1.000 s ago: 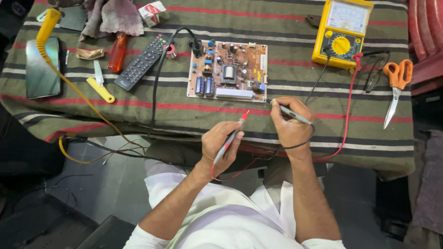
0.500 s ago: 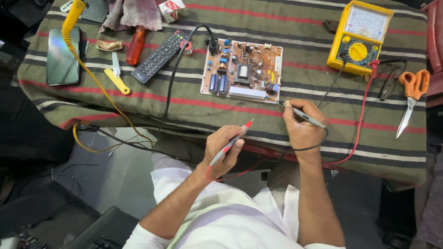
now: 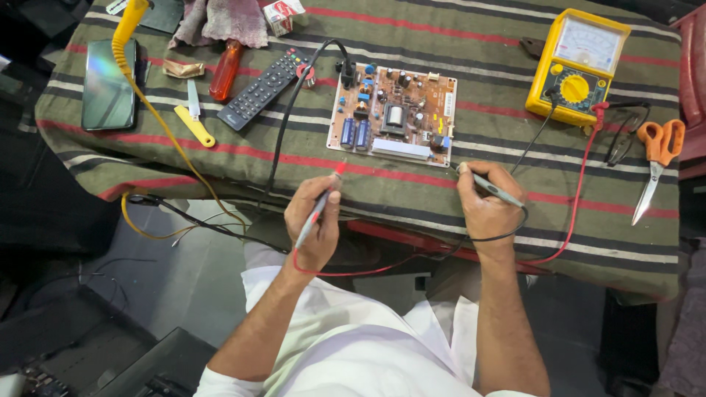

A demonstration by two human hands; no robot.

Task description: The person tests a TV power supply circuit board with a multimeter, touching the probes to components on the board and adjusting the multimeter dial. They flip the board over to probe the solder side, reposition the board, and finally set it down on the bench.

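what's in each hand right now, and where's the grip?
Left hand: red test probe, pinched by the fingers around mid-shaft, tip toward the circuit board. Right hand: black test probe, gripped along its body, tip just short of the board's edge.

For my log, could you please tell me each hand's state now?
Left hand: closed on the red probe.
Right hand: closed on the black probe.

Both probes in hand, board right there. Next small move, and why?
Probably bring both tips forward onto the circuit board. The left hand holds the red probe with its tip short of the board's near edge; the right hand holds the black probe near the board's right corner, not on it. Both leads run to the yellow multimeter.
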